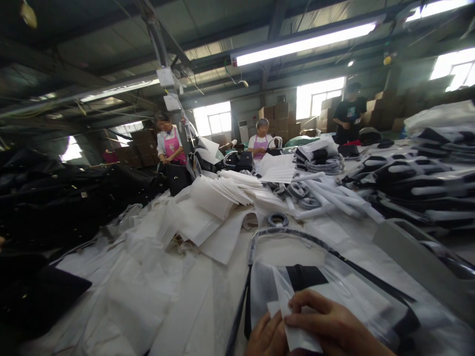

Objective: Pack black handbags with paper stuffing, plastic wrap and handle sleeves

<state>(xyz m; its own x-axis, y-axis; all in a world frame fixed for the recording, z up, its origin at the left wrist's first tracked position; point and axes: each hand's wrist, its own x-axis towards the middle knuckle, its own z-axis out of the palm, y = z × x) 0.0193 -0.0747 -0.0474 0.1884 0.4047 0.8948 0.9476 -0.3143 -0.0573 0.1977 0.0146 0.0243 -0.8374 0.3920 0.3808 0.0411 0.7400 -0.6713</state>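
Both my hands are at the bottom edge, close together over a black handbag (309,276) partly wrapped in clear plastic. My right hand (330,324) lies on top with fingers curled, pinching a white paper sheet (297,333) against the bag. My left hand (267,338) is just under it, fingers bent against the same sheet. The bag's long black strap (256,242) loops away from me over the white table covering.
White wrapping sheets (215,198) lie in heaps across the table. Black bags (55,207) pile up at left, wrapped bags (415,183) at right, a grey tray (408,242) near right. Two people in pink aprons stand at the far end, another in black stands by cardboard boxes.
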